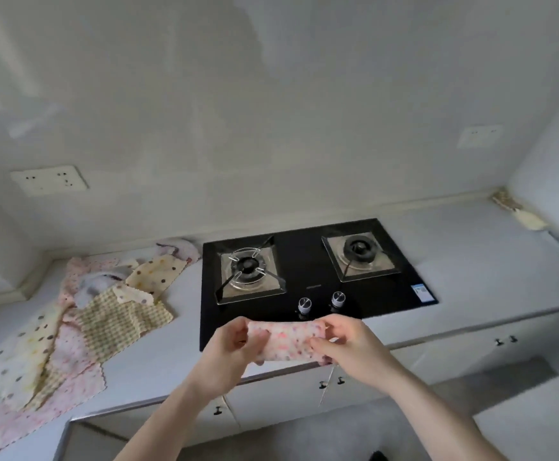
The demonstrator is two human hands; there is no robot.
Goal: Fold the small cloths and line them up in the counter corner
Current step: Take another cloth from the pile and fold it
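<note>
Both hands pinch one pink floral cloth (286, 341) between them: my left hand (235, 347) grips its left end, my right hand (348, 347) its right end, fingers curled over the fabric. I see it stretched folded and held in the air above the counter's (491, 261) front edge, just before the black hob (308, 274). Well to the left of my hands lies a loose heap of unfolded cloths (72, 327). Far off to the right, beyond my right hand, two folded cloths (521, 212) sit in the corner.
</note>
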